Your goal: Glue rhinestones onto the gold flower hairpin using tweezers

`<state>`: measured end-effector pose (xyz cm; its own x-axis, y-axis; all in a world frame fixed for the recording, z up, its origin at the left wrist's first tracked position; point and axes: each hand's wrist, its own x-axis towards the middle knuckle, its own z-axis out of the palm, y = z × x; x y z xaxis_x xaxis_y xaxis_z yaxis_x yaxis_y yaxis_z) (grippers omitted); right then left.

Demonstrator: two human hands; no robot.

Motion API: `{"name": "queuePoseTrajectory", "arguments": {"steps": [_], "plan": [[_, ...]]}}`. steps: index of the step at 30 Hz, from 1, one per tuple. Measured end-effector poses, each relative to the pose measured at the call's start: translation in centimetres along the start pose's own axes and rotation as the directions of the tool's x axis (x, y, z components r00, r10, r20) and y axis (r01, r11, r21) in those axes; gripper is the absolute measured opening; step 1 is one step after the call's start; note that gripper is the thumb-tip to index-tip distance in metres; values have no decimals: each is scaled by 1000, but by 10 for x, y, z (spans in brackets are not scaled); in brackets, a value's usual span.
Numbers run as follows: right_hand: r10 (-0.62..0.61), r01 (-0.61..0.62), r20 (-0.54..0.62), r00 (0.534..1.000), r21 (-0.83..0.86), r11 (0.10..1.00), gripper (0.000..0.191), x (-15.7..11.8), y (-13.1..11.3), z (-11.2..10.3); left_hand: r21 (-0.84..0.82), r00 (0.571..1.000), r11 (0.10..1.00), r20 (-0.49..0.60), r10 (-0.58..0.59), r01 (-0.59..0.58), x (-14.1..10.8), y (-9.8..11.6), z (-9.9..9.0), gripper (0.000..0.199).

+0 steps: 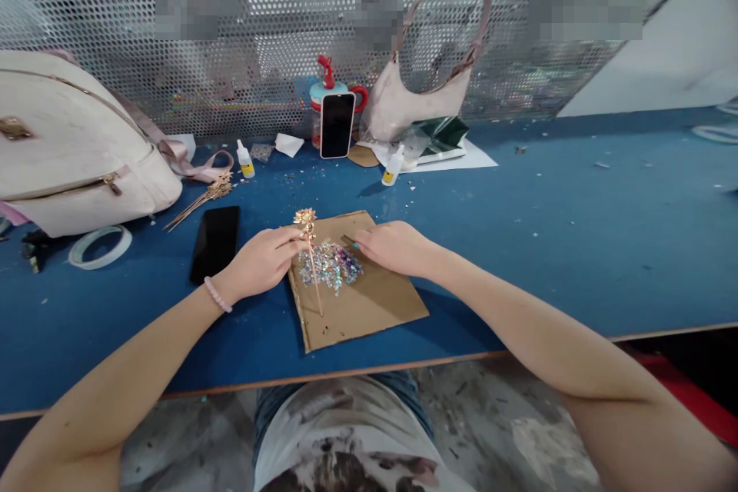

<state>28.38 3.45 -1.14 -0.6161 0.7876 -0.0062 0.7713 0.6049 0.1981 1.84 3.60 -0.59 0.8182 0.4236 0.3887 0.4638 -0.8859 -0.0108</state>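
Pinched between the fingers of my left hand is a gold flower hairpin, its flower end up and its thin stem pointing down over the cardboard. My right hand is closed on slim dark tweezers, whose tip is near the beads. Beneath both hands lies a cardboard sheet with a heap of small shiny beads on it. Whether the tweezers hold a bead is too small to tell.
Left of the cardboard are a black phone, a tape roll, more gold hairpins and a white backpack. Behind stand glue bottles, a propped phone against a cup, and a handbag.
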Motion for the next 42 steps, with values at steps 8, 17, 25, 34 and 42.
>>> {"name": "queuePoseTrajectory", "arguments": {"steps": [8, 17, 25, 34, 42], "plan": [[-52, 54, -43, 998, 34, 998, 21, -2, -8, 4, 29, 1000, 1000, -5, -6, 7, -1, 1, -1, 28], [-31, 31, -18, 999, 11, 999, 21, -6, 1, 0, 60, 999, 998, 39, -4, 2, 0, 2, -2, 29], [-49, 50, -6, 999, 44, 998, 21, -8, -2, -4, 53, 999, 999, 44, 6, -8, 0, 1, -2, 28], [71, -11, -260, 963, 223, 975, 16, 9, 3, 12, 62, 998, 996, 13, -63, 62, -2, 0, 0, 29], [113, 23, -351, 930, 362, 932, 16, 24, -2, 20, 62, 983, 981, 8, -185, 184, -2, -4, 6, 29]]}}
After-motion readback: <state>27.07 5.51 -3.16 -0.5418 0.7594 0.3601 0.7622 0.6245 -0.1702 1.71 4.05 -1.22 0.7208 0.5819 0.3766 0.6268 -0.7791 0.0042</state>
